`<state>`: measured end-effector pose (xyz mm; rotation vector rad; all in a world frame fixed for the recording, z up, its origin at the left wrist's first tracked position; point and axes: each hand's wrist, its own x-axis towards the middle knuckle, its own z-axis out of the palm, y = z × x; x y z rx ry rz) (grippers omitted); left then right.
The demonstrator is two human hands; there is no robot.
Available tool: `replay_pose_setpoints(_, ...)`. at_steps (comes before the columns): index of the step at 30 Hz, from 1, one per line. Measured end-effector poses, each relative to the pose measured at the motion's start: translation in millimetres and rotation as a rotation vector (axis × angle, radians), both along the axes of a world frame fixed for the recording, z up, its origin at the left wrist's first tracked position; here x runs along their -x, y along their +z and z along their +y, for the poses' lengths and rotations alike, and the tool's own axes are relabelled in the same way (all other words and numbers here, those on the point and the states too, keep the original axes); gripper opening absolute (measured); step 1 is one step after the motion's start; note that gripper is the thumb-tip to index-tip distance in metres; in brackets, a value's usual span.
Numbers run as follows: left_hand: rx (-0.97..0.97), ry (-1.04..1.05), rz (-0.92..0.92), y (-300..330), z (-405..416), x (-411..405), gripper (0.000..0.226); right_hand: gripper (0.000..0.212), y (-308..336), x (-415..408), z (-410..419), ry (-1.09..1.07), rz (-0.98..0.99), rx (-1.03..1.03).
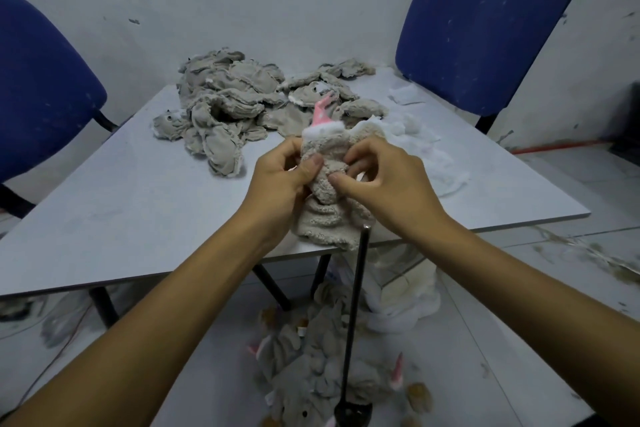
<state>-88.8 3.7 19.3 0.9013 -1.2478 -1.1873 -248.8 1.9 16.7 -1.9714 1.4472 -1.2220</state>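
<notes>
plush skin (325, 180) | between hands | left hand (280, 180) pinching | right hand (384, 180) pinching

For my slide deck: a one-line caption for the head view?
Left hand and right hand grip a beige fleecy toy skin above a pale grey table.

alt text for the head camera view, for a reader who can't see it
A left hand and right hand pinch a beige fleecy toy skin at a pale table's near edge. A pile of similar skins lies behind, flanked by two blue chairs.
</notes>
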Motion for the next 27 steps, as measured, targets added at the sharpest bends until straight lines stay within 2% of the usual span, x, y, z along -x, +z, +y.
replay_pose_setpoints(2,-0.019,-0.043,0.083,-1.1,5.6,-1.6,0.016,0.027,1.0,-1.1,3.3,0.051,-0.058,-0.008)
replay_pose_setpoints(5,-0.070,-0.102,0.242,5.2,10.0,-3.0,0.020,0.022,5.0,1.6,6.4,0.185,-0.257,-0.042)
replay_pose_setpoints(7,-0.094,-0.115,0.256,9.2,12.4,-2.9,0.018,0.016,8.0,5.5,8.9,0.224,-0.255,0.017)
replay_pose_setpoints(8,-0.079,-0.058,0.159,11.4,13.2,-3.1,0.013,0.014,9.8,7.0,10.1,0.205,-0.196,0.091)
replay_pose_setpoints(9,-0.041,0.042,-0.024,13.3,14.4,-4.1,0.012,0.011,11.6,8.3,11.9,0.166,-0.124,0.185)
replay_pose_setpoints(11,0.114,0.253,-0.533,9.7,17.2,-7.6,0.037,0.009,15.5,11.2,16.1,0.080,-0.015,0.360)
replay_pose_setpoints(13,0.405,0.396,-0.960,4.8,23.7,-6.6,0.059,0.014,16.9,13.2,21.4,0.040,0.066,0.441)
replay_pose_setpoints(15,0.603,0.439,-1.115,3.9,32.6,-3.0,0.070,0.026,12.7,10.9,29.6,0.054,0.156,0.411)
replay_pose_setpoints(18,0.713,0.340,-1.208,4.2,35.0,-3.2,0.060,0.042,3.4,8.1,37.9,0.090,0.189,0.336)
replay_pose_setpoints(22,0.551,0.119,-1.111,-1.3,33.2,-6.6,0.024,0.042,-1.7,9.5,43.9,0.083,0.066,0.295)
replay_pose_setpoints(24,0.556,0.201,-1.081,-2.3,34.9,-2.2,0.013,0.040,-4.9,6.4,49.7,0.092,0.021,0.331)
replay_pose_setpoints(27,0.684,0.332,-1.030,-2.7,41.5,3.0,0.012,0.032,-7.6,4.5,55.6,0.074,0.035,0.484)
